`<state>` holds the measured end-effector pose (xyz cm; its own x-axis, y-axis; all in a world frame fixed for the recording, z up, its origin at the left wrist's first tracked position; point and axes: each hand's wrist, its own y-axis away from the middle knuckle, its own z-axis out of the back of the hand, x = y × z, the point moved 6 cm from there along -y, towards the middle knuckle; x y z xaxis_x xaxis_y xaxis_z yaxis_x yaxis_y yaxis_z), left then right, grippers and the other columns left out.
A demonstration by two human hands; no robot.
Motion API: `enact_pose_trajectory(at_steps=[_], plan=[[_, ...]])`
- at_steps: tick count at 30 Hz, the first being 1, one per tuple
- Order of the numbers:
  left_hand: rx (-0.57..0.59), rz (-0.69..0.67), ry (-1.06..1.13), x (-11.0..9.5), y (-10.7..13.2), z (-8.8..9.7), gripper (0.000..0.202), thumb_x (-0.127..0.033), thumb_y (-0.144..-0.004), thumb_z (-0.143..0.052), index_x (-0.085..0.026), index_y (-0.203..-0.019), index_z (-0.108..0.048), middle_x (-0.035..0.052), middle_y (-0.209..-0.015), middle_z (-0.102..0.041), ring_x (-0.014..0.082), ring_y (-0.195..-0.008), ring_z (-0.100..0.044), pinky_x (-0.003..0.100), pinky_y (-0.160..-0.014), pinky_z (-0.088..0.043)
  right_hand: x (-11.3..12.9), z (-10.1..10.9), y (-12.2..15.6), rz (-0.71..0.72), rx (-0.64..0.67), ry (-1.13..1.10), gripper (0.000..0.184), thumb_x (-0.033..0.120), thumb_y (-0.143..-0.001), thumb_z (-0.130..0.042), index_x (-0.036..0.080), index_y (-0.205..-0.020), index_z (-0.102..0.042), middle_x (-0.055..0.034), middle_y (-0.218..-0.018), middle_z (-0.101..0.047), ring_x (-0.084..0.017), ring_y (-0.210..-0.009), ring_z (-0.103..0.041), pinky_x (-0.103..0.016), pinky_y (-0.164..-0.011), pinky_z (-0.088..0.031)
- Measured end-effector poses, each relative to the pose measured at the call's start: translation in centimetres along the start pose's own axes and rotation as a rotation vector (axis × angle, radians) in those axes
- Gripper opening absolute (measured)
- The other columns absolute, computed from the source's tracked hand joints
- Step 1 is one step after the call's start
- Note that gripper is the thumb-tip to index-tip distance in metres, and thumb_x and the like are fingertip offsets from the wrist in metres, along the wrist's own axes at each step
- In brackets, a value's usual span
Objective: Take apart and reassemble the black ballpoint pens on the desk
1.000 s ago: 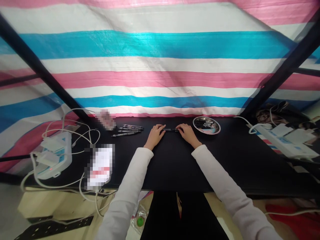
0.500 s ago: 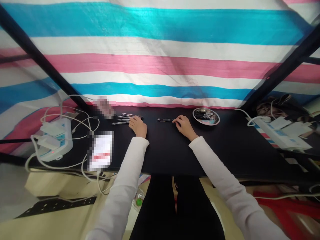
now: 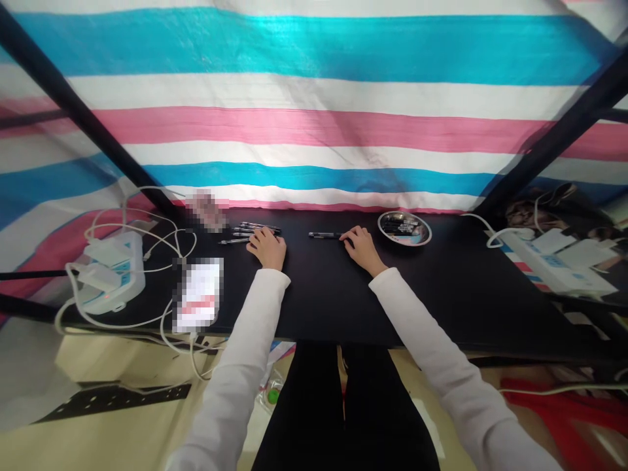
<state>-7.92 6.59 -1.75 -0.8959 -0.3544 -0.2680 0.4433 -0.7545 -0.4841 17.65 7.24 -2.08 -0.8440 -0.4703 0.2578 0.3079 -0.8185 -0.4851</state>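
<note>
I see the left hand point(image 3: 267, 248) palm-down over the near-right ends of the loose pens point(image 3: 240, 234); fingers curled, can't tell if they've gripped any. Right hand point(image 3: 362, 250) has bent fingertips at the right end of the single pen point(image 3: 324, 235), flat mid-desk point(image 3: 324, 294); pinch or touch, I can't tell. Steel bowl point(image 3: 417, 243) just right, holding more pens point(image 3: 400, 227).

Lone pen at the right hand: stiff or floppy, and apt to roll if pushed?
The lone pen looks straight and slim, so probably stiff and light. Its long, narrow barrel lies flat on the tabletop, so a sideways push might roll it; any clip is too small to make out. The right hand at one end could limit that.
</note>
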Motion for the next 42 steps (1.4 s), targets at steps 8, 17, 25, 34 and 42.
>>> enact_pose_trajectory(at_steps=[8, 17, 25, 34, 42], plan=[[0.055, -0.09, 0.041, -0.5, 0.3, 0.5, 0.019, -0.023, -0.083, -0.043, -0.017, -0.093, -0.057, 0.0129, -0.107, -0.052, 0.0315, -0.106, -0.043, 0.048, -0.09, -0.031, 0.4, 0.1, 0.2, -0.015, -0.038, -0.058, 0.023, 0.015, -0.086, -0.041, 0.02, -0.092, -0.063, -0.0082, -0.091, -0.052, -0.022, -0.086, -0.046, -0.034, -0.077, -0.035], [0.051, -0.071, 0.086, 1.2, -0.2, 0.4, 0.032, -0.006, -0.082, -0.034, -0.017, -0.098, -0.059, 0.0126, -0.107, -0.053, 0.0282, -0.107, -0.045, 0.043, -0.091, -0.031, 0.9, 0.6, 0.3, -0.012, -0.033, -0.071, 0.024, 0.013, -0.086, -0.04, 0.02, -0.092, -0.062, -0.0082, -0.092, -0.052, -0.021, -0.087, -0.047, -0.034, -0.077, -0.036], [0.201, -0.229, 0.179, 1.8, -1.0, 0.0, 0.022, -0.018, -0.087, -0.043, -0.024, -0.094, -0.062, 0.0069, -0.106, -0.056, 0.026, -0.101, -0.046, 0.042, -0.089, -0.029, 0.8, 0.6, 0.4, -0.002, -0.051, -0.088, 0.024, 0.012, -0.084, -0.041, 0.019, -0.092, -0.062, -0.0081, -0.091, -0.053, -0.021, -0.086, -0.048, -0.034, -0.076, -0.037], [0.23, -0.428, 0.324, -0.9, -0.6, -0.2, 0.022, -0.02, -0.091, -0.042, -0.025, -0.1, -0.061, 0.0053, -0.1, -0.056, 0.0195, -0.095, -0.053, 0.038, -0.09, -0.029, 0.6, 0.4, 0.2, -0.01, -0.069, -0.149, 0.023, 0.015, -0.085, -0.04, 0.019, -0.09, -0.063, -0.0081, -0.09, -0.055, -0.021, -0.084, -0.048, -0.036, -0.08, -0.037], [0.28, -0.784, 0.739, -7.7, 3.5, 2.4, 0.036, -0.03, -0.092, -0.044, -0.024, -0.127, -0.04, 0.0036, -0.101, -0.056, 0.0136, -0.094, -0.057, 0.027, -0.085, -0.042, 2.2, 1.0, 0.2, -0.242, -0.085, -0.769, 0.033, 0.043, -0.092, -0.032, 0.021, -0.102, -0.055, -0.0028, -0.085, -0.058, -0.013, -0.069, -0.051, -0.027, -0.064, -0.043]])
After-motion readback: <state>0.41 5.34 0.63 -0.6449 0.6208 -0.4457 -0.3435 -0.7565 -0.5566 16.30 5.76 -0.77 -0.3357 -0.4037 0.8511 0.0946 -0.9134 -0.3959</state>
